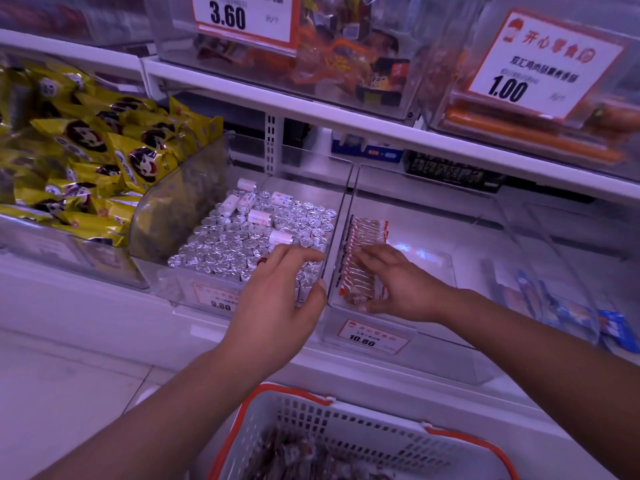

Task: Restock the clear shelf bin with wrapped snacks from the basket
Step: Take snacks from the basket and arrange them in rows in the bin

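Note:
A clear shelf bin (pixel 450 271) stands on the lower shelf with a row of red-and-white wrapped snacks (pixel 363 237) lined up along its left wall. My right hand (pixel 398 285) reaches into the bin and its curled fingers grip the near end of that row. My left hand (pixel 284 292) rests on the divider between this bin and the one to its left, with the thumb on the front rim and straight fingers lying over silver pieces. A white basket with orange rim (pixel 304 420) sits below, with dark wrapped snacks (pixel 294 455) inside.
The left neighbouring bin holds silver foil-wrapped pieces (pixel 242 237) and a few white rolls. Yellow packets (pixel 86 154) fill the bin further left. An upper shelf (pixel 311 109) with bins and price cards overhangs. Blue packets (pixel 571 313) lie at the right.

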A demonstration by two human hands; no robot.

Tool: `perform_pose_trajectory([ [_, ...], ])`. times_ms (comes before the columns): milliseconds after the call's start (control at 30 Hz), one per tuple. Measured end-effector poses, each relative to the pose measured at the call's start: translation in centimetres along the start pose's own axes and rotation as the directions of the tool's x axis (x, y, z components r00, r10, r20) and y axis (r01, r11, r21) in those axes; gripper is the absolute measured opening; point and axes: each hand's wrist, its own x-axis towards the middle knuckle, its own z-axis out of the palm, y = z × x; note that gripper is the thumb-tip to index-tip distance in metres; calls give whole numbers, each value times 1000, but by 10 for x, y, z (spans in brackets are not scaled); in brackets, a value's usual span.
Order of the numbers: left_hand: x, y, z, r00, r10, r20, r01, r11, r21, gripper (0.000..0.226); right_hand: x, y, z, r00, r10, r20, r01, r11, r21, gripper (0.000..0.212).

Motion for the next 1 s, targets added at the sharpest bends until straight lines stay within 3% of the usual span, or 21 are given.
perform_pose_trajectory([
  [167,-2,2,-1,999,36,-40,-36,999,-3,31,-14,-8,-18,1000,12,-29,-10,998,59,107],
  [233,-4,7,-4,983,158,-97,-153,986,62,29,-28,-17,-32,990,58,-125,-38,987,159,90],
  [267,-7,11,-5,958,258,-127,-245,963,112,28,-40,-22,-40,963,86,-257,-24,972,234,73],
  [300,-11,14,-6,921,363,-142,-343,927,149,26,-55,-28,-45,888,127,-442,19,950,311,51],
  [367,-26,17,0,852,516,-88,-500,853,150,20,-98,-45,-44,640,212,-738,135,915,380,19],
  [400,-35,17,7,837,547,-16,-541,832,124,18,-120,-57,-35,574,222,-788,166,911,378,16],
  [433,-48,14,17,832,547,92,-554,828,90,16,-142,-70,-17,587,209,-782,188,904,383,16],
  [500,-82,-3,43,804,456,383,-514,856,61,18,-178,-90,40,797,107,-594,181,896,405,15],
  [533,-101,-18,56,756,367,542,-489,867,95,21,-194,-98,74,917,49,-397,134,897,420,17],
  [567,-122,-36,67,684,263,680,-483,862,152,26,-206,-103,106,993,18,-116,36,893,449,23],
  [600,-143,-54,74,603,171,779,-506,837,208,31,-216,-104,138,983,9,183,-94,881,464,30],
  [633,-164,-72,79,527,99,844,-551,796,251,35,-225,-101,171,903,-5,430,-201,880,431,35],
  [700,-197,-103,86,387,17,922,-674,688,270,43,-238,-92,227,720,6,694,-279,918,281,47],
  [733,-210,-116,91,359,-3,933,-711,647,276,45,-241,-89,248,669,53,741,-283,941,188,51],
  [767,-221,-126,99,347,-6,938,-725,632,272,46,-241,-87,264,665,114,738,-291,950,115,54],
  [900,-249,-135,149,396,-11,918,-683,665,302,40,-228,-95,315,763,203,613,-348,929,126,80],
  [1000,-261,-135,185,397,-138,907,-578,730,364,59,-216,-112,344,843,210,496,-342,920,192,88],
])
